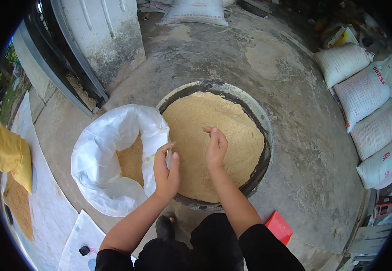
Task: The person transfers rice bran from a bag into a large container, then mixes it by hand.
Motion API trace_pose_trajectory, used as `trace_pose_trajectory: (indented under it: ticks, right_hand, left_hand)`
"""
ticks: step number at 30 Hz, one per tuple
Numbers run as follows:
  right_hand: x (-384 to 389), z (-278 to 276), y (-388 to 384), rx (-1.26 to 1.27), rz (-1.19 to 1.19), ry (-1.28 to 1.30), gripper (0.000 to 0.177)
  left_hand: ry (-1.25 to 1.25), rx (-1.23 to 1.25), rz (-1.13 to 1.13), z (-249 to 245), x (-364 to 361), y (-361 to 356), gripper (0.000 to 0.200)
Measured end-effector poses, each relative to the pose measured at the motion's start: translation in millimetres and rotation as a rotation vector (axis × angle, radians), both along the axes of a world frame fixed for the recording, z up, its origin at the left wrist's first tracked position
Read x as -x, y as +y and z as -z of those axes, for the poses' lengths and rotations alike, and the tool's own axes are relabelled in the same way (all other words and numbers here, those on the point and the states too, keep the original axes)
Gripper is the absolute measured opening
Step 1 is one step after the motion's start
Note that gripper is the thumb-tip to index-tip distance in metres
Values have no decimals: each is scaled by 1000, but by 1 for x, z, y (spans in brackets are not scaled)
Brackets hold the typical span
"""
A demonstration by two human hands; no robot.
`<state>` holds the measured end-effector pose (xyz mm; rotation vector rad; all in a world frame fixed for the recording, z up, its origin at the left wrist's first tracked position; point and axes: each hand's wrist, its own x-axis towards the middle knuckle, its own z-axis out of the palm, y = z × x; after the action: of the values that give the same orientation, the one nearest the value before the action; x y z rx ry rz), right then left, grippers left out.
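A wide round tub (269, 122) with a dark, pale-crusted rim is filled with pale yellow meal (232, 113). Beside it on the left stands a white plastic sack (92, 153), its mouth rolled back around browner meal (132, 160). At the sack's right edge, near the tub's rim, is my left hand (165, 174), thumb apart from the fingers and nothing visible in it. My right hand (216, 149) hovers over the meal in the tub, its fingers loosely bent and apparently holding nothing. Bits of meal cling to the fingertips of both hands.
Printed white sacks (365, 92) line the right wall, and another sack (195, 11) lies at the back. A red plastic piece (279, 227) rests right of my legs. To the left are a yellow sack (14, 156), spilled brown meal (19, 205) and a pillar (103, 40).
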<state>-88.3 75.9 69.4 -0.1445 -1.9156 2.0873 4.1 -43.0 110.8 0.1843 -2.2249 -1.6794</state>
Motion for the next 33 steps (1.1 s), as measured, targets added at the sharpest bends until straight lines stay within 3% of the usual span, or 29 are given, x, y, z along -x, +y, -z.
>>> trace_pose_trajectory:
  ticks: [4, 6, 7, 10, 12, 13, 15, 16, 18, 21, 24, 28, 30, 32, 33]
  right_hand:
    - [6, 83, 52, 30, 151, -190, 38]
    - [0, 114, 55, 185, 219, -441, 40]
    - [-1, 120, 53, 188, 237, -437, 40]
    - [-3, 135, 44, 186, 272, -434, 41]
    - [1, 145, 35, 461, 265, -423, 41]
    - [3, 142, 30, 457, 270, -423, 41]
    - [5, 132, 18, 709, 247, -466, 38]
    - [6, 123, 15, 708, 240, -474, 38]
    - [10, 101, 8, 722, 325, -503, 38]
    - [8, 23, -5, 912, 241, -466, 38]
    - [8, -7, -29, 815, 142, -375, 38]
    - [-7, -49, -76, 871, -31, -414, 39]
    - [-21, -53, -106, 597, -64, -360, 40]
    - [-33, -42, -134, 651, -170, -346, 40]
    - [-40, -40, -146, 506, -282, -269, 36]
  left_hand:
    - [-54, 115, 44, 60, 42, 49, 32]
    - [-182, 192, -136, 110, 65, 65, 31]
    - [-177, 192, -117, 129, 73, 70, 31]
    - [-260, 108, -239, 162, 79, 84, 30]
    - [-235, -247, -312, 169, 77, 91, 29]
    - [-237, -251, -308, 167, 79, 92, 29]
    - [-311, -756, -327, 158, 82, 87, 30]
    - [-312, -755, -337, 144, 83, 85, 30]
    - [-277, -1041, -386, 113, 89, 82, 30]
    - [-211, -1117, -347, 77, 92, 66, 29]
    - [-113, -1246, -329, 11, 84, 43, 28]
    - [1, -1210, -345, -23, 62, -6, 28]
    - [71, -1183, -414, -15, 48, -32, 29]
    - [137, -1044, -523, -9, 33, -58, 31]
    - [144, -1035, -529, -6, 27, -68, 31]
